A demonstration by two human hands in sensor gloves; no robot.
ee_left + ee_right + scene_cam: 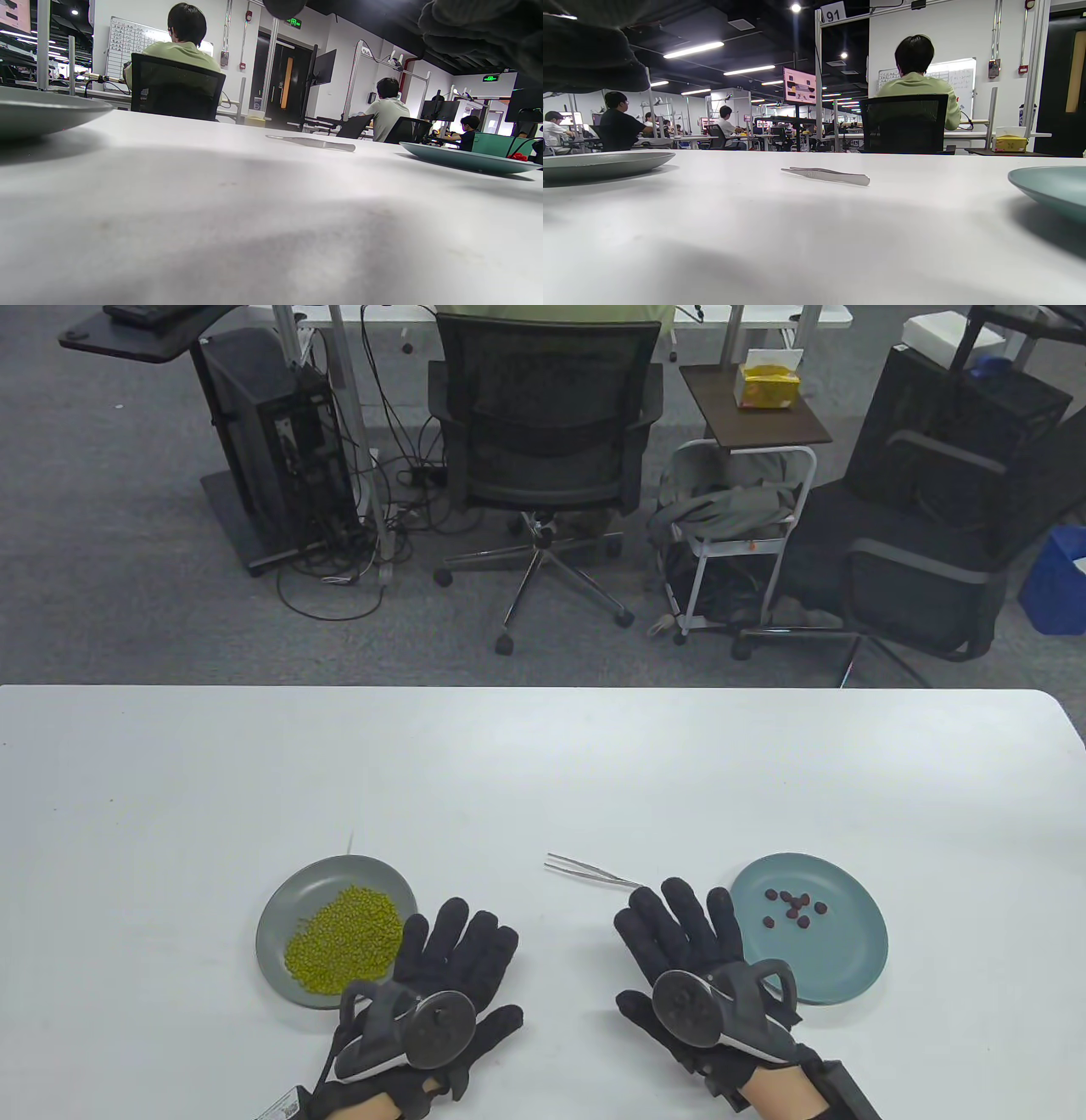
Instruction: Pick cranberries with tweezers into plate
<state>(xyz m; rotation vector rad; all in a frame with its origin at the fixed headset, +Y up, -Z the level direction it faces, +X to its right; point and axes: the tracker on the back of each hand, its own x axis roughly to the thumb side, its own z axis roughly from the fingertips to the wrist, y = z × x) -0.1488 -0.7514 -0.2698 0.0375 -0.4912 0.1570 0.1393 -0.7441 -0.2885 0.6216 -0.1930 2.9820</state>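
Observation:
Metal tweezers (590, 870) lie on the white table, tips pointing left; they also show in the left wrist view (314, 143) and the right wrist view (826, 175). A teal plate (840, 959) at the right holds several dark red cranberries (794, 908). My right hand (679, 933) lies flat on the table, fingers spread, fingertips just short of the tweezers' handle end, holding nothing. My left hand (462, 954) lies flat and empty beside a grey plate (280, 916).
The grey plate holds a heap of green beans (346, 937). The table (543, 763) stretches bare towards its far edge. Beyond it stand an office chair (543, 458) and a small cart (738, 551) on the floor.

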